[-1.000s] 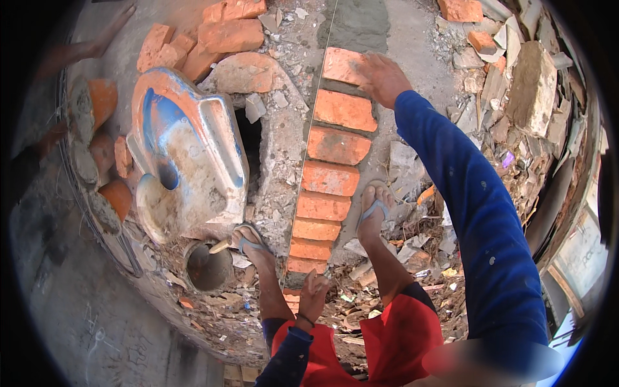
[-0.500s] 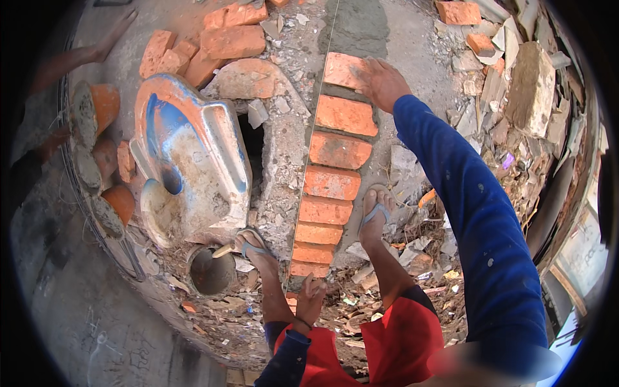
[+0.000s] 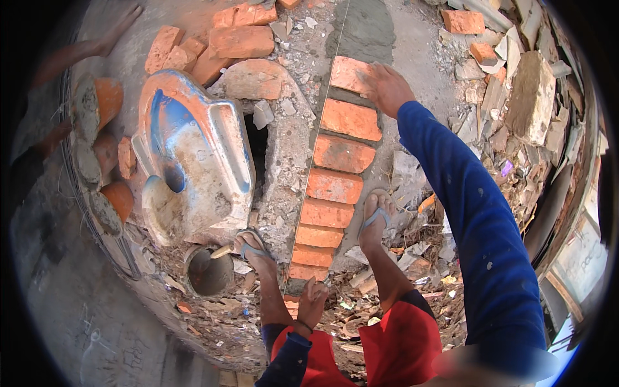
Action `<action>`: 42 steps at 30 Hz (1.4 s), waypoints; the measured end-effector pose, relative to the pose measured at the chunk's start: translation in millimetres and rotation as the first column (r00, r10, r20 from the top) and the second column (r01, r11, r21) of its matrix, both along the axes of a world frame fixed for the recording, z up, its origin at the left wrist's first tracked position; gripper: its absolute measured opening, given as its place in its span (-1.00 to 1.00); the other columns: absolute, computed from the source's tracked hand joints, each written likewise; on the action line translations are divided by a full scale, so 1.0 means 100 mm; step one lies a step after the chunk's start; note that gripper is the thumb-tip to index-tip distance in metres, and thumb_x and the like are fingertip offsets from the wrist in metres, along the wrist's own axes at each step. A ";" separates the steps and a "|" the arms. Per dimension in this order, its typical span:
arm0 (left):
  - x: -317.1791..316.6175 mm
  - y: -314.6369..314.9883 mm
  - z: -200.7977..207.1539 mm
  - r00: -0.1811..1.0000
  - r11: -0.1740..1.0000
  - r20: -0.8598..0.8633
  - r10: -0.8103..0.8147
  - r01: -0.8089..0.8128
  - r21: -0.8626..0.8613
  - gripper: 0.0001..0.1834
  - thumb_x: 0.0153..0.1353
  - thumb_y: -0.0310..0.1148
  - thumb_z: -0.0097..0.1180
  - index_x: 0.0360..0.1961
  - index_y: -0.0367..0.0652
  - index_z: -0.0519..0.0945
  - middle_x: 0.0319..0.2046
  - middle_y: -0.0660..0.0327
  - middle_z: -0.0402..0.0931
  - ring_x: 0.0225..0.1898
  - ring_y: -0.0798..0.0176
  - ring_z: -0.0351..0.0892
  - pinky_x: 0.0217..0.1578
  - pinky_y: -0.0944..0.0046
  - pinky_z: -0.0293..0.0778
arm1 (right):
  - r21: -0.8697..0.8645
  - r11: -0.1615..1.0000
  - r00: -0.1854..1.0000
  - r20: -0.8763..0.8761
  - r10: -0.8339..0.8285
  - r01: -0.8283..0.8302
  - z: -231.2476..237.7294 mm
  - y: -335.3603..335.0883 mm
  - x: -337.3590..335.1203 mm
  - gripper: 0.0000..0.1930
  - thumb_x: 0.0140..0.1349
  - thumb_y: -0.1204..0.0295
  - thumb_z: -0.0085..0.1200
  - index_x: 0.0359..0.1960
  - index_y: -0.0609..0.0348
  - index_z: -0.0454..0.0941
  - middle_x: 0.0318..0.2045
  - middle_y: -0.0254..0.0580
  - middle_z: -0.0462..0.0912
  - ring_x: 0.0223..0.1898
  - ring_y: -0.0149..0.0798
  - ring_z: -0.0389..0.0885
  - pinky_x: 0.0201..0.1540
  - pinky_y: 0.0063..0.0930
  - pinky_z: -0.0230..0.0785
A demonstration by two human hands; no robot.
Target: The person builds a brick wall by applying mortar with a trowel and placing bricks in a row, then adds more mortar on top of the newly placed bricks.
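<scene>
A row of orange bricks (image 3: 342, 153) runs away from me, laid crosswise on grey mortar with narrow gaps. My right hand (image 3: 389, 90) grips the right end of the farthest brick (image 3: 350, 73), its fingers covering that end. Low in the middle, my left hand (image 3: 312, 303) has its fingers drawn together beside the near end of the row; anything inside them is hidden. A thin taut string (image 3: 320, 119) follows the bricks' left ends. Beyond the last brick lies a bed of wet mortar (image 3: 366, 39).
Left of the row stands a paint-stained squat toilet pan (image 3: 219, 184). Loose bricks (image 3: 242, 42) are piled behind it. A mortar bucket (image 3: 209, 271) sits by my left foot. Rubble (image 3: 477, 122) covers the right side. Another person's arm (image 3: 90, 51) reaches in at far left.
My right hand stays on the farthest brick, and my left hand keeps its place low in the middle. The view has shifted slightly.
</scene>
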State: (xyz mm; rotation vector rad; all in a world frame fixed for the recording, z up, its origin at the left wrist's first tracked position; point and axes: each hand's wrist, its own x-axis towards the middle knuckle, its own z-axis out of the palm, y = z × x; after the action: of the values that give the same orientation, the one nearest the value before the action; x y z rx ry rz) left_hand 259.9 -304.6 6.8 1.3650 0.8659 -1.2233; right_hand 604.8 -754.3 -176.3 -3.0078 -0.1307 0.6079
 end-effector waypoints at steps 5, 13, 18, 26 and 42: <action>-0.09 0.09 0.01 0.999 0.999 0.029 -0.041 0.041 0.013 -0.30 0.35 -0.27 0.21 0.37 -0.32 0.20 0.03 0.06 0.52 0.08 0.26 0.52 0.09 0.27 0.46 | 0.019 0.999 0.998 0.049 0.027 -0.028 -0.05 -0.09 -0.03 -0.40 0.31 0.22 0.13 0.40 -0.21 0.30 0.36 0.06 0.28 0.35 0.07 0.31 0.36 -0.15 0.23; -0.18 0.37 0.04 0.999 0.998 0.031 0.042 -0.043 0.045 -0.30 0.33 -0.26 0.24 0.38 -0.29 0.23 0.02 0.05 0.54 0.09 0.25 0.52 0.08 0.26 0.48 | -0.039 0.999 0.983 0.181 0.034 -0.027 0.26 0.50 0.29 -0.45 0.39 0.08 -0.02 0.36 -0.04 0.34 0.34 0.03 0.33 0.37 0.06 0.27 0.38 0.01 0.14; -0.33 0.50 -0.02 0.981 0.980 -0.010 0.192 -0.191 0.056 -0.29 0.32 -0.32 0.25 0.39 -0.30 0.22 0.00 0.12 0.55 0.07 0.29 0.53 0.09 0.25 0.48 | 0.295 0.954 0.954 0.268 -0.131 0.048 -0.04 1.68 1.44 -0.40 0.31 0.09 0.11 0.33 0.03 0.35 0.30 0.06 0.36 0.37 0.06 0.29 0.36 0.02 0.15; -0.08 0.44 -0.08 0.949 0.949 -0.013 0.314 -0.313 0.034 -0.32 0.33 -0.32 0.23 0.38 -0.25 0.21 0.09 0.01 0.51 0.13 0.19 0.48 0.12 0.22 0.43 | 0.143 0.972 0.974 0.107 -0.201 0.185 -0.12 2.49 2.37 -0.15 0.18 -0.04 0.14 0.42 0.18 0.22 0.37 0.13 0.32 0.39 0.06 0.26 0.38 0.04 0.09; -0.11 0.28 0.09 0.994 0.994 -0.010 -0.111 0.111 0.023 -0.35 0.35 -0.19 0.21 0.30 -0.38 0.32 0.06 0.00 0.56 0.10 0.22 0.54 0.12 0.22 0.48 | 0.189 0.936 0.906 0.254 -0.339 0.297 0.55 -0.60 1.30 -0.14 0.09 -0.07 0.33 0.36 0.08 0.31 0.06 0.19 0.42 0.15 0.16 0.47 0.16 -0.10 0.41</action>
State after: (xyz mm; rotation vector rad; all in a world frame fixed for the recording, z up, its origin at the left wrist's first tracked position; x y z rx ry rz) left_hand 249.3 -276.2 15.6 1.4432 0.8217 -1.3087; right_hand 734.8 -814.3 -121.1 -2.8596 0.2875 0.1282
